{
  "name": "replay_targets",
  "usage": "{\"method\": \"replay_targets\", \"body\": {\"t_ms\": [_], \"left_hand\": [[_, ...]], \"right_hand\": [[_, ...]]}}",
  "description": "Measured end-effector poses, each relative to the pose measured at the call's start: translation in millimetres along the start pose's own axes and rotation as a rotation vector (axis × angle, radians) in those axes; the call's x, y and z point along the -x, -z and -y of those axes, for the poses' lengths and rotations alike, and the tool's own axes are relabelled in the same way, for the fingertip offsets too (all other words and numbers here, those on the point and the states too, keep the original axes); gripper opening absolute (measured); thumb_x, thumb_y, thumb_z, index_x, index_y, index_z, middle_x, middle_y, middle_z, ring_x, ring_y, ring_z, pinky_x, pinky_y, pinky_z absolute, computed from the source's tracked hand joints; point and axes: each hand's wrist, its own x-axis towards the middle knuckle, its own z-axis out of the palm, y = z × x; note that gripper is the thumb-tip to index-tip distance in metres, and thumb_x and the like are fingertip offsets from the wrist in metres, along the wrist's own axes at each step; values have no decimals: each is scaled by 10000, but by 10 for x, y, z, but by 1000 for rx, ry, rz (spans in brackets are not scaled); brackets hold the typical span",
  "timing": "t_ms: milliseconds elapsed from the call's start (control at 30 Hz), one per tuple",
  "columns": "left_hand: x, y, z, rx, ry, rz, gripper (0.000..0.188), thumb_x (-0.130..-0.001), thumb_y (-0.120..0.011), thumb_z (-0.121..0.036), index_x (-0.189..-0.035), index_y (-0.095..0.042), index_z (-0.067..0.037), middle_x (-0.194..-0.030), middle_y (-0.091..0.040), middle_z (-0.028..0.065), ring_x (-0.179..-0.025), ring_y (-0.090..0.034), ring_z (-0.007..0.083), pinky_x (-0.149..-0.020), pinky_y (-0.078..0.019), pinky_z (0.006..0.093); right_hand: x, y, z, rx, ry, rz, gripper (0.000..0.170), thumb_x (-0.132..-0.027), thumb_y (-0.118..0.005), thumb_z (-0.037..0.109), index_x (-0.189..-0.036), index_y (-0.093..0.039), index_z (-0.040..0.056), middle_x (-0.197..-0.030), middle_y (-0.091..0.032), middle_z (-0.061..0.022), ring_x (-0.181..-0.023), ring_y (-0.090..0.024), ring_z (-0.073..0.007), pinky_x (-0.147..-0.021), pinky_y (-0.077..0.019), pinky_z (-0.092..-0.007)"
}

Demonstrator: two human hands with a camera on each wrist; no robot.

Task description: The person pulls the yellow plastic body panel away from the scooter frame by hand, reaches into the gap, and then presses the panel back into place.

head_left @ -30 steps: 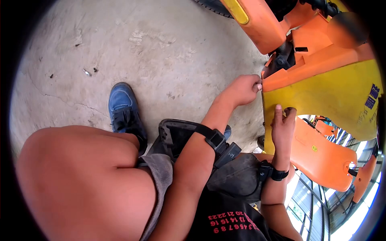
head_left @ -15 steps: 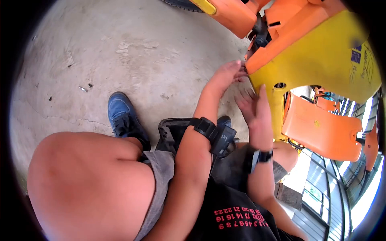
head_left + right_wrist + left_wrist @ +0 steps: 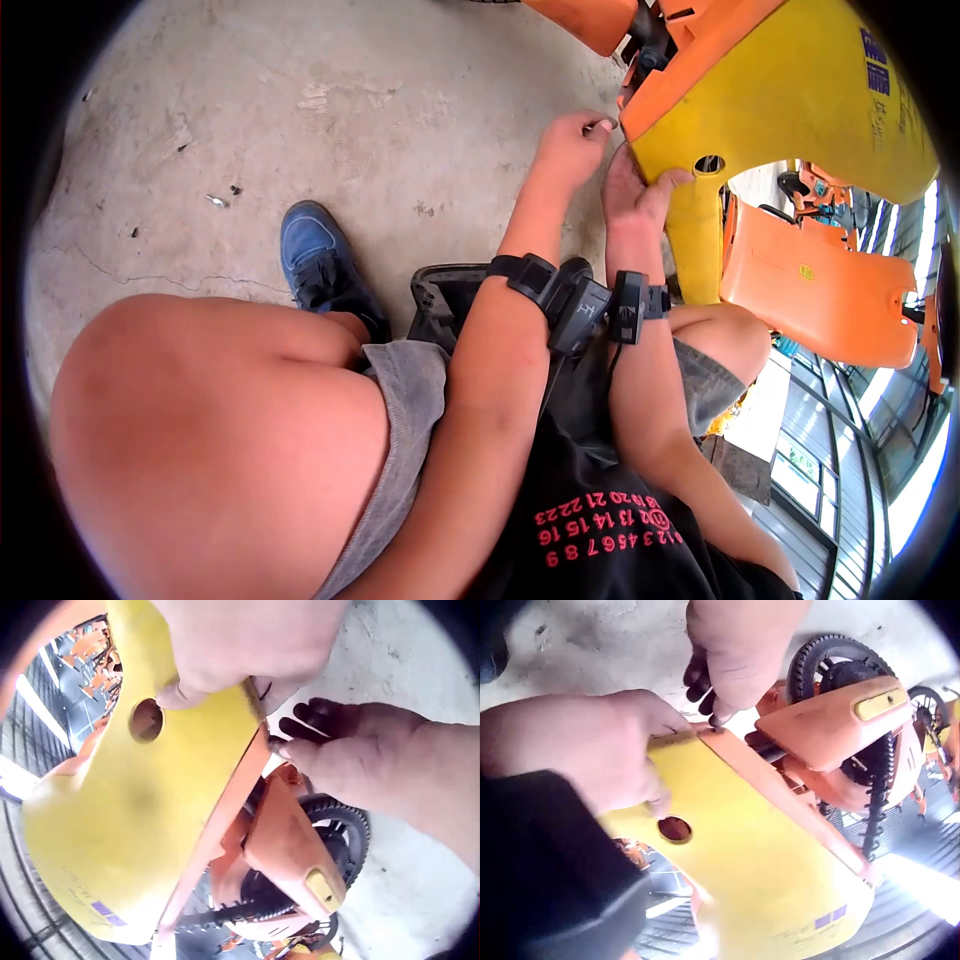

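A yellow body panel (image 3: 780, 110) with an orange trim strip (image 3: 739, 761) belongs to an orange vehicle. My right hand (image 3: 635, 195) grips the panel's narrow end; its thumb lies on the outer face beside the round hole (image 3: 148, 720), and the other fingers go out of sight behind the edge. My left hand (image 3: 572, 148) is at the panel's corner, fingers curled, thumb and forefinger pinching a small dark piece at the tip of the trim. The fingertips (image 3: 319, 709) of that hand look blackened. What the pinched piece is, I cannot tell.
An orange fender (image 3: 832, 724) and a black tyre (image 3: 806, 671) sit beyond the panel. An orange seat (image 3: 810, 280) stands at the right. Concrete floor (image 3: 400, 130) spreads to the left, with a small shiny bit (image 3: 216, 201) on it. Behind my forearms is a black bin-like thing (image 3: 440, 290).
My right hand has moved from beside the hole, coming away from the panel, to grip its narrow end. My left hand opened somewhat, then curled again at the corner. The panel sits higher in view.
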Motion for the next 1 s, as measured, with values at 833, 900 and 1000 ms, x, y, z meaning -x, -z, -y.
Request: {"method": "replay_targets", "body": {"t_ms": [833,900,1000], "left_hand": [[209,-120,-103,-410,-362,-228,218,-877,-614,-205,-1008,-690,-47,-953,-676,176,-880,-637,366,-779,-509,432],[204,-118,-132,-510,-351,-193,203,-889,-591,-201,-986,-679,-45,-962,-674,175,-887,-630,380,-782,-506,447],[180,-113,-195,-665,-315,-118,189,-901,-563,-187,-953,-661,-33,-957,-669,175,-889,-627,386,-779,-504,463]], "right_hand": [[-191,307,65,119,-165,-18,791,-796,-584,619,-1323,-446,46,-1291,-524,-119,-1146,-529,-272,-1045,-453,-376],[-185,303,80,109,-188,-15,821,-786,-587,630,-1340,-427,47,-1305,-513,-113,-1150,-527,-264,-1049,-451,-375],[-170,283,71,128,-208,29,843,-772,-590,643,-1338,-428,40,-1300,-520,-108,-1144,-530,-259,-1050,-451,-381]]}}
